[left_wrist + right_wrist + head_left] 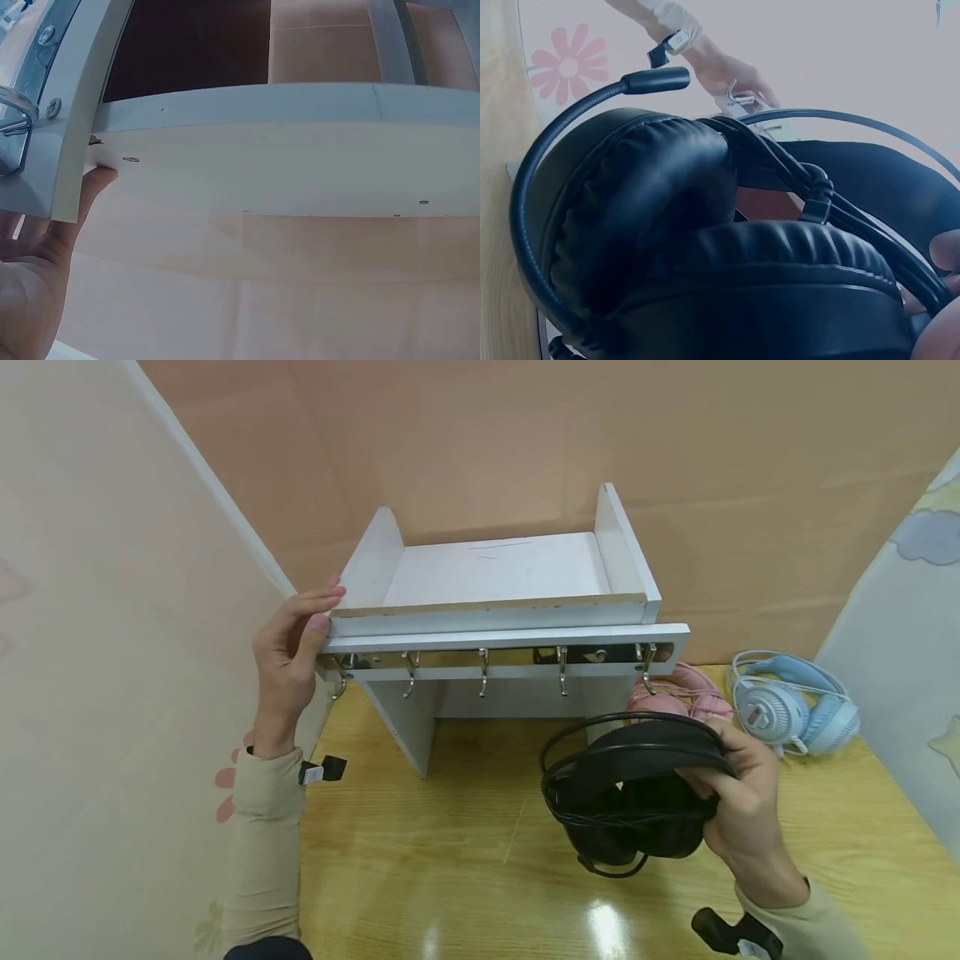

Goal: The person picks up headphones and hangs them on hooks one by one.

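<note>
At the left end of a white wooden shelf (pixel 495 618) my left hand (pixel 288 652) grips the corner, thumb and fingers around the end of its front board. Along that board run several metal hooks (pixel 483 672), with nothing hanging on them. My right hand (pixel 742 802) holds a black headset (pixel 637 785) by one side, in front of the shelf's right half and lower than the hooks. In the right wrist view its padded ear cups (pixel 780 251), microphone boom (pixel 656 80) and bundled cable (pixel 817 191) show. Part of the right hand is hidden behind the headset.
Right of the shelf, a pink headset (pixel 678 693) lies on the wooden tabletop (pixel 465 860), partly covered by the black one in the head view. A light blue headset (pixel 795 706) lies beside it. Pale panels (pixel 112 610) stand at left and right, a brown backing (pixel 487 435) behind.
</note>
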